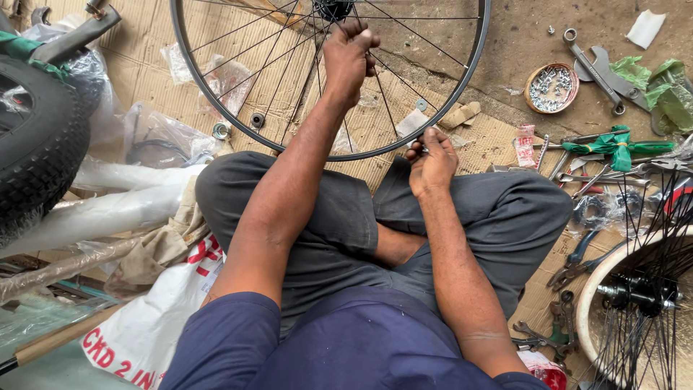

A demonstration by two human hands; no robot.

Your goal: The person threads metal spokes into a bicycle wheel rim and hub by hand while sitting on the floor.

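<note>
A person sits cross-legged on cardboard (498, 133), seen from above, with a bare wheel (462, 79) standing upright against the knees in the upper middle of the frame. The left hand (349, 56) reaches up among the spokes (393, 50) near the hub (333, 9), its fingers curled together around spokes just below the hub. The right hand (432, 160) sits at the bottom of the rim, right of centre, fingertips pinched together on something small and metallic at the rim; what it is cannot be told. At upper right a small round tin (551, 87) holds shiny bits, with spanners (593, 70) just beside it and green cloth (668, 94) at the frame's edge. More tools (613, 170) lie along the right side, and a second wheel (635, 303) with a pale rim fills the lower right corner. A black tyre (40, 144) takes the upper left, with plastic wrapping (108, 209) under it and a white bag (155, 318) at lower left.
</note>
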